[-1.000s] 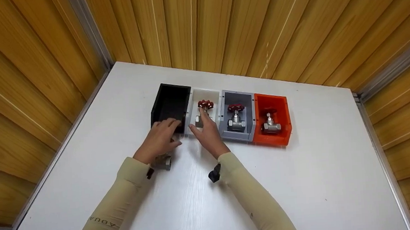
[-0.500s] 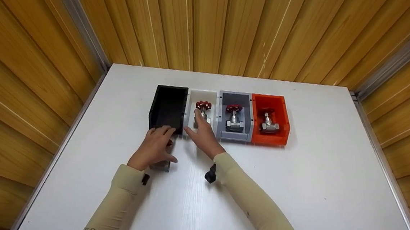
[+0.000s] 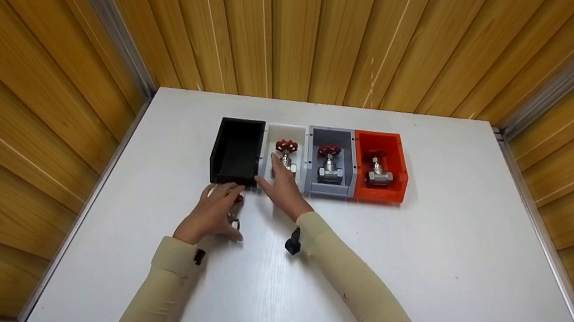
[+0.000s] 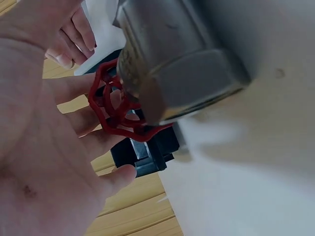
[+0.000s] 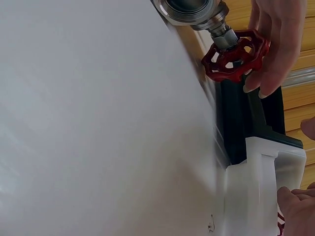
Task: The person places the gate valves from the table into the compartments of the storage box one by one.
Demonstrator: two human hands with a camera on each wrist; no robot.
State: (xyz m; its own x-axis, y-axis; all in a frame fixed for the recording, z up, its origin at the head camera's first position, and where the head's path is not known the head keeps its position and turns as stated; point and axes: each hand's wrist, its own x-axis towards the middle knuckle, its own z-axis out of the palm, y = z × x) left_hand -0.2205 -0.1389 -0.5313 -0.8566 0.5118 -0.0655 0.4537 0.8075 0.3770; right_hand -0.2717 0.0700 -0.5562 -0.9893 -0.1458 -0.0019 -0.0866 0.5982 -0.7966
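My left hand (image 3: 209, 214) is over a metal valve (image 4: 182, 64) with a red handwheel (image 4: 115, 110), on the white table in front of the black bin. In the left wrist view its fingers lie stretched behind the wheel, the thumb apart; contact is hard to tell. The head view hides most of this valve under the hand. My right hand (image 3: 285, 189), index finger extended, is over the front of the white bin (image 3: 284, 127). Inside that bin stands another valve (image 3: 286, 147), wheel up, partly covered by the hand. Whether the right fingers touch it cannot be seen.
Joined in a row are the black bin (image 3: 239, 149), the white bin, a grey bin (image 3: 337, 190) and an orange bin (image 3: 380, 195). A valve (image 3: 329, 170) stands in the grey bin, another valve (image 3: 379, 176) in the orange one. Wood-look walls (image 3: 288, 39) surround the table.
My left hand has drawn back from the black bin's front edge toward the valve on the table, now hiding more of it. My right hand stays at the white bin, shifted slightly left.
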